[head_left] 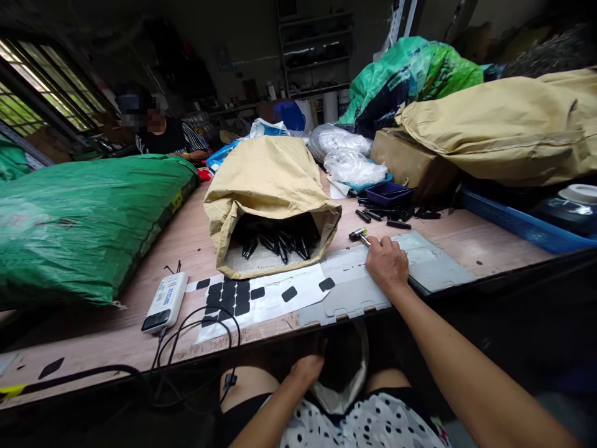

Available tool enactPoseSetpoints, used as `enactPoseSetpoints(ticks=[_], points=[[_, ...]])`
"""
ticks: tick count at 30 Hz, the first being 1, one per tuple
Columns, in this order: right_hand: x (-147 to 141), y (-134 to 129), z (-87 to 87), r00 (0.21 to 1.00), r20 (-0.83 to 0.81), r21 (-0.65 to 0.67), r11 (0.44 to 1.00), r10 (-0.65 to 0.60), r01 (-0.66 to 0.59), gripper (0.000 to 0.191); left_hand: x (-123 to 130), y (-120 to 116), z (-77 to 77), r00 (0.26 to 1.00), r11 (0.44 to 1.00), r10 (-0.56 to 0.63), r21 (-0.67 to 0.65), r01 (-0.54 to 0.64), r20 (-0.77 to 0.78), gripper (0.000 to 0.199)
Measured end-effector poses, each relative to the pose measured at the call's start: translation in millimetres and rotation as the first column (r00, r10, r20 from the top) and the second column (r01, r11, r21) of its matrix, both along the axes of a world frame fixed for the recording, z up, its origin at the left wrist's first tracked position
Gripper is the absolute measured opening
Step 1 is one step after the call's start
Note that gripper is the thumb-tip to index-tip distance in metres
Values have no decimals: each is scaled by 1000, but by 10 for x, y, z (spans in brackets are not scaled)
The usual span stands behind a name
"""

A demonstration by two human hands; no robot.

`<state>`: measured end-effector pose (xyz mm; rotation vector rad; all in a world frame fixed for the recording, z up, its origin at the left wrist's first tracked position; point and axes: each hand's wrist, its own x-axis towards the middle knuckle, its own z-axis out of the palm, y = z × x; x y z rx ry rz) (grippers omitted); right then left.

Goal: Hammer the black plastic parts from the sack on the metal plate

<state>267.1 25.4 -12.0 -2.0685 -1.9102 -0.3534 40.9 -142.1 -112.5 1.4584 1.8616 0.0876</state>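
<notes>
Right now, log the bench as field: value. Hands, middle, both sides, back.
right hand: right hand closed on a small hammer-like tool, over a grey board
left hand: left hand below the table edge, beside a pale-rimmed bag; grip unclear
middle: open tan sack, black pieces inside; white sheet with dark patches in front
left side: green sack; white device, cable attached
right side: purple tray, blue tray
back: a seated person, upper left

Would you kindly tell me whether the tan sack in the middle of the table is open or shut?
Open: the tan sack's mouth gapes toward the camera, showing black pieces inside.
</notes>
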Motion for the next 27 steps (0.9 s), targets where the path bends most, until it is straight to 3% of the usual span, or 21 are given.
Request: enactPoseSetpoints(ticks=[2, 5, 7, 8, 9, 10, 11, 13, 16, 19, 21, 23, 25, 27], points=[[0, 3, -7, 1000, -1, 3, 1000, 1, -1, 36, 69, 19, 94, 996, 996, -83, 38, 82, 23, 42], [0, 3, -14, 1000, -6, 12, 1000, 3, -3, 35, 174, -70, 407, 948, 950, -302, 118, 290, 102, 39], [1, 2, -19, 1000, -4, 19, 1000, 5, -5, 36, 205, -69, 697, 897, 852, -439, 342, 396, 55, 33], [1, 2, -22, 1000, -2, 23, 1000, 5, -5, 36, 196, -13, 849, 901, 787, -433, 482, 387, -17, 32], [1, 3, -25, 1000, 0, 25, 1000, 4, -4, 36, 168, 92, 996, 929, 714, -358, 612, 339, -97, 33], [1, 4, -27, 1000, 2, 26, 1000, 4, -4, 36, 120, 242, 1129, 967, 653, -204, 715, 251, -153, 33], [1, 6, -29, 1000, 3, 26, 1000, 5, -5, 36, 53, 431, 1242, 986, 620, -7, 773, 135, -167, 31], [0, 11, -31, 1000, 3, 23, 1000, 4, -4, 35, -120, 866, 1393, 929, 613, 333, 785, -84, -161, 28], [-1, 18, -26, 1000, 4, 16, 1000, 1, -1, 35, -383, 1414, 1446, 832, 684, 497, 701, -202, -245, 32], [-1, 24, -18, 1000, 4, 5, 1000, 5, -5, 34, -545, 1589, 1390, 816, 752, 480, 631, -193, -322, 31], [-1, 27, -13, 1000, 5, 2, 1000, 6, -6, 33, -591, 1500, 1352, 825, 738, 473, 650, -180, -309, 26], [-2, 27, -10, 1000, 8, 4, 1000, 2, -2, 33, -599, 1313, 1327, 862, 685, 433, 718, -125, -263, 22], [-4, 21, -8, 1000, 11, 10, 1000, -1, 1, 33, -575, 1098, 1309, 935, 634, 270, 773, 8, -230, 19], [-6, 10, -6, 1000, 13, 10, 1000, 0, 0, 33, -528, 915, 1283, 975, 610, 32, 777, 156, -221, 16]])
